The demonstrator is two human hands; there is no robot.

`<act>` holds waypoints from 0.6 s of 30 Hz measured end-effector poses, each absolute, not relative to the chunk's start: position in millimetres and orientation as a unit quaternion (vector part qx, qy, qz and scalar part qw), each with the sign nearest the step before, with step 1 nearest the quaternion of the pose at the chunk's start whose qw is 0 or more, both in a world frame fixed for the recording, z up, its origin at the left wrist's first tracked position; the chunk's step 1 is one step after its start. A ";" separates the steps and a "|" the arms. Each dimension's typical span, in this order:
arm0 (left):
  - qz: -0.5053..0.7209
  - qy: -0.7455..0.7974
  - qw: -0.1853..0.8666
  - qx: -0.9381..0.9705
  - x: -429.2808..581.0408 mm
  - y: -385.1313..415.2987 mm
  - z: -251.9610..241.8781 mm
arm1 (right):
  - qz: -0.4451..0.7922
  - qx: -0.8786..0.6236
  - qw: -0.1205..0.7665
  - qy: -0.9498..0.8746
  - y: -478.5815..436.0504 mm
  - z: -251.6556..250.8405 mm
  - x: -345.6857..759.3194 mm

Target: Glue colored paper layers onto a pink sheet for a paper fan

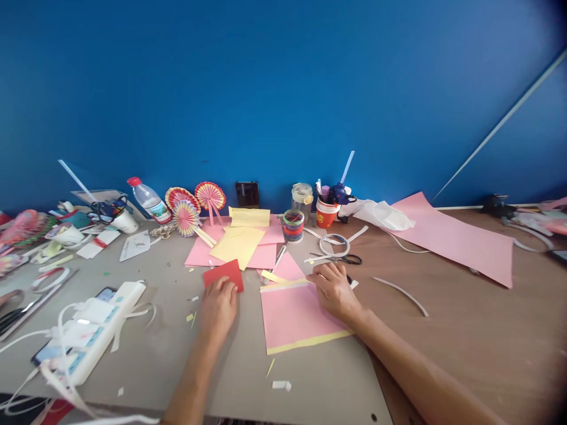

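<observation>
A small red paper (224, 273) lies at the front of the paper pile, with the bent fingers of my left hand (220, 304) closed on its lower edge. My right hand (335, 292) is over the upper right part of a pink sheet (290, 319) bordered by yellow strips at top and bottom. Its fingers are curled together, and whatever they pinch is hidden. Just beyond it are black-handled scissors (353, 259) and a white tape roll (334, 245). A utility knife (280, 256) rests between the hands, next to a yellow strip (272, 276).
Yellow papers (239, 243) and pink sheets lie behind. Paper fans (210, 195), a bottle (150, 200), a thread spool (293, 226) and a red cup (326, 214) line the back. A power strip (108, 330) with cables is at left, a large pink sheet (460, 242) at right.
</observation>
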State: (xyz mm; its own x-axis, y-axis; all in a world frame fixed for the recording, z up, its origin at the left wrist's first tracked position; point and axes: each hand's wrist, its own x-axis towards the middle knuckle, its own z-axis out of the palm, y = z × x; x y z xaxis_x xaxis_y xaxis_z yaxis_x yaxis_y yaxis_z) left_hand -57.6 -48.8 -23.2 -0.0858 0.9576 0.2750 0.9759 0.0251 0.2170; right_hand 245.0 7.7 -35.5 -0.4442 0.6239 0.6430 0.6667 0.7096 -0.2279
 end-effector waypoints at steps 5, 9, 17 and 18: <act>-0.191 -0.687 -0.030 -0.701 -45.0 -49.5 -20.0 | -0.005 -0.361 0.367 -0.857 7.8 -38.8 242.2; -0.171 -0.697 -0.068 -0.694 -23.6 -47.3 -21.9 | 0.007 -0.348 0.362 -0.865 6.6 -40.1 238.5; -0.133 -0.751 -0.108 -0.638 6.1 -36.0 -23.2 | 0.010 -0.348 0.320 -0.881 3.9 -41.3 233.5; -0.130 -0.754 -0.112 -0.634 8.0 -35.5 -22.8 | 0.011 -0.347 0.313 -0.884 3.7 -40.8 233.0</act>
State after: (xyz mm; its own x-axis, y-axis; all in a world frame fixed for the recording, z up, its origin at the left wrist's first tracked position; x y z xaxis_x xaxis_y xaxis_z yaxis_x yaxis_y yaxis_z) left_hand 8.0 -35.5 -22.8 -0.1718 0.9851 -0.0053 0.9267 0.1635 0.3383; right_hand 233.0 3.7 -40.8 -0.5626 0.6206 0.5462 0.6072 0.7585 -0.2365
